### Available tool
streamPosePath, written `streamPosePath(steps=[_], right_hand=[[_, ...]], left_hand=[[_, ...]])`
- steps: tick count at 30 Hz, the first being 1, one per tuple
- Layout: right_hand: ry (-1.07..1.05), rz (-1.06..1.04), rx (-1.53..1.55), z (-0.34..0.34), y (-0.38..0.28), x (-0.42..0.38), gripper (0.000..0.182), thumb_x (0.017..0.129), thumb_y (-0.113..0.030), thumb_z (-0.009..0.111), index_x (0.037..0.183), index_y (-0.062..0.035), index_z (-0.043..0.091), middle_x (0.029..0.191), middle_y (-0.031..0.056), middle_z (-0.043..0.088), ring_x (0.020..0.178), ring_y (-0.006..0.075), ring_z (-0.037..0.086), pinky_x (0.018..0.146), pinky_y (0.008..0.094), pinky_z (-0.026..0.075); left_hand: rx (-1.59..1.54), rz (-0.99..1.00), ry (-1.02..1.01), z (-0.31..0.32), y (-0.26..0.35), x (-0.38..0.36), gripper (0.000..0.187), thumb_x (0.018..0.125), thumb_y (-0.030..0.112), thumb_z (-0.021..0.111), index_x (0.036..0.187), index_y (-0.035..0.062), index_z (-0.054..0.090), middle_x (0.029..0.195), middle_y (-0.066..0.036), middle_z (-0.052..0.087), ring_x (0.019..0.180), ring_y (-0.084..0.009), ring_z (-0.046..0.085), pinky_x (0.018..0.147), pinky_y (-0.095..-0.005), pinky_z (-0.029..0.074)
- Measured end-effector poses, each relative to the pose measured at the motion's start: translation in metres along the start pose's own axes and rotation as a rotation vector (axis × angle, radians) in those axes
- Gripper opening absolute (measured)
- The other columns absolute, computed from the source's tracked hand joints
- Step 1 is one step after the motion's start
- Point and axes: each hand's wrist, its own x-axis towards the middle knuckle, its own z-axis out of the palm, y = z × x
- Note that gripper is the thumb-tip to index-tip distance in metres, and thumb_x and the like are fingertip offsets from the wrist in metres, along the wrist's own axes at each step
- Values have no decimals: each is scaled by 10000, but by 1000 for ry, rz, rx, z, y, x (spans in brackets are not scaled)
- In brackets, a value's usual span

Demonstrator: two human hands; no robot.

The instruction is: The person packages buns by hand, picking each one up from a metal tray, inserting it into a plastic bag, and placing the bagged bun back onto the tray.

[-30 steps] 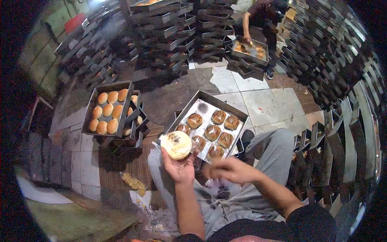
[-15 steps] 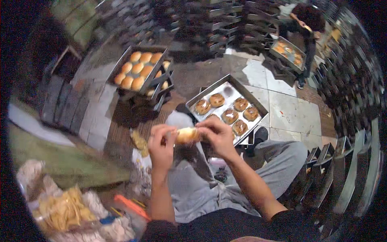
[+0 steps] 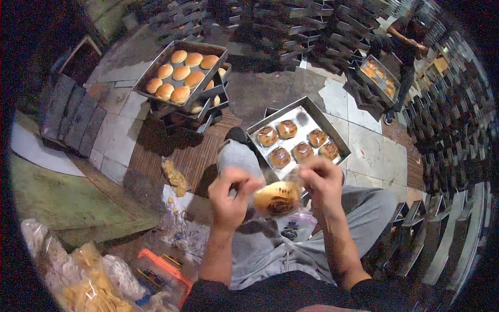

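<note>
Between my two hands, above my lap, hangs a golden bun (image 3: 278, 198) with dark brown markings on its top, inside what looks like a see-through plastic bag. My left hand (image 3: 228, 196) is closed in a pinch at the bag's left side, and my right hand (image 3: 323, 183) pinches its right side. The thin film is blurred, so its edges are hard to make out. Just beyond my hands a metal tray (image 3: 340, 130) holds several glossy, dark-topped buns (image 3: 287, 129) that appear wrapped.
Stacked trays (image 3: 140, 86) at the left front carry several plain golden buns (image 3: 195, 79). A person (image 3: 408, 41) stands far right by another tray (image 3: 397, 93). Low at left are plastic bags (image 3: 91, 281) and an orange tool-like object (image 3: 163, 268). Dark racks (image 3: 431, 218) line the right.
My hands have moved apart and right, and the bun has turned from its pale side to its marked top. The view has shifted slightly.
</note>
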Motion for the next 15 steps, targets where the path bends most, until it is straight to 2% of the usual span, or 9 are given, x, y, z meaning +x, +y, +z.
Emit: streamPosePath(steps=[1,3,6,7,8,10,13,14,15], right_hand=[[15,125,-139,7,-3,12,136,832,-133,799,872,-19,735,727,-4,656,628,63,557,567,245,437],[-86,143,-77,12,24,46,191,884,-205,771,833,-42,687,671,-20,615,552,61,517,486,240,385],[-133,249,78,9,65,42,231,934,-253,733,845,-59,645,658,-6,602,516,83,533,449,242,379],[-182,294,158,9,77,35,244,959,-276,710,863,-68,627,660,7,602,494,98,543,426,248,379],[-195,376,267,11,101,21,237,969,-243,684,865,-40,617,706,45,606,425,147,513,348,264,368],[-187,575,483,24,128,-6,287,989,-306,662,870,-50,609,699,53,600,426,152,509,353,261,369],[-145,683,509,39,148,-25,277,1025,-303,605,943,-38,609,701,63,611,448,161,527,369,266,384],[-218,676,288,33,149,-26,290,1038,-308,583,1048,-21,616,802,78,656,538,180,597,409,276,454],[-154,656,337,31,152,-29,310,1027,-325,603,1081,-22,635,864,74,664,619,174,619,481,289,483]], left_hand=[[117,68,-37,5,-2,13,175,890,144,781,863,38,644,761,-67,622,689,-212,634,586,-343,470],[423,145,-45,8,4,26,180,884,129,765,865,24,621,788,-130,614,680,-313,603,614,-409,449],[443,-29,38,-15,17,9,187,898,139,752,862,20,613,783,-124,605,703,-310,606,624,-417,450],[435,-206,64,-21,15,-5,203,919,151,737,865,6,607,770,-114,592,646,-269,594,627,-419,461],[267,-379,71,-29,8,-18,228,946,174,719,848,5,603,741,-69,571,601,-187,583,546,-370,477],[125,-789,21,-41,0,-42,215,965,185,700,901,7,597,763,-38,563,591,-125,586,446,-291,475],[-22,-839,198,-13,14,-73,209,972,187,691,1043,8,610,916,-68,578,703,-134,640,402,-237,480],[-12,-849,188,-5,9,-82,209,972,187,691,1043,8,610,916,-68,578,703,-134,640,402,-237,480],[-23,-748,155,3,-4,-92,247,962,160,694,1139,19,592,1054,-92,555,747,-132,649,405,-241,505]])
